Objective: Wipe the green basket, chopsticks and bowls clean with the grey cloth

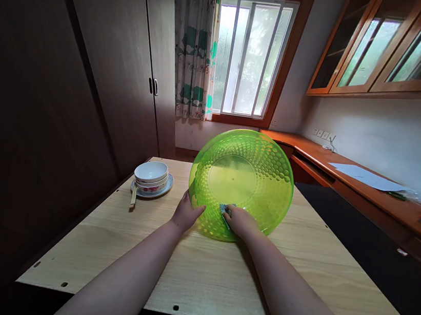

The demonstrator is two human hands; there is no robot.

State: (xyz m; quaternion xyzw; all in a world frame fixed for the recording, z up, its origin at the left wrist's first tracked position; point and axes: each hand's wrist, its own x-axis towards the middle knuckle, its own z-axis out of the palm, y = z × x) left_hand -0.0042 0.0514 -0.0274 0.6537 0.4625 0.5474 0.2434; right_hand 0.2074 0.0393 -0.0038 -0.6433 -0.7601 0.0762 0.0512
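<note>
Wiping out a translucent green plastic basin (233, 178), looks like. It's leaning up over the table (209, 281); left hand (186, 214) is gripping the rim, right hand (240, 220) is pinching a cloth (223, 208) inside, fingers curled. Next swipe's probably needing a steady rim.

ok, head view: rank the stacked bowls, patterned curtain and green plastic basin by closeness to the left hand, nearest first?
From the left hand:
1. Green plastic basin: touching, held at its lower left.
2. Stacked bowls: on the tabletop, left of the hand.
3. Patterned curtain: far side of the room, beside the window.
</note>
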